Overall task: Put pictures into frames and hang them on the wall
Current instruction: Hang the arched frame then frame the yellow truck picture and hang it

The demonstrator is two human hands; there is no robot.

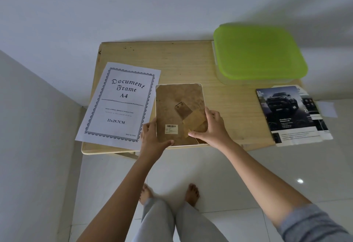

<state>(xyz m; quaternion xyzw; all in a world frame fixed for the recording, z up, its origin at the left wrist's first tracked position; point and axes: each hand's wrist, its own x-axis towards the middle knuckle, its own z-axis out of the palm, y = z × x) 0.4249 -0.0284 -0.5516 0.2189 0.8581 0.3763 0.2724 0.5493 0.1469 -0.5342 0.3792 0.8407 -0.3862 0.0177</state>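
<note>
A picture frame (pixel 177 98) lies face down on the low wooden table (pixel 238 108), its brown backing board, folded stand and barcode sticker facing up. My left hand (pixel 152 138) grips its lower left corner, thumb on the backing. My right hand (pixel 212 127) grips the lower right edge, thumb laid across the stand. To the left lies a white insert sheet (pixel 120 104) printed "Document Frame A4". A car brochure (pixel 292 113) lies at the table's right end.
A clear plastic box with a green lid (pixel 259 52) stands at the table's back right. The table sits against a white wall in a corner. My bare feet (pixel 192 194) are on the glossy tiled floor in front of it.
</note>
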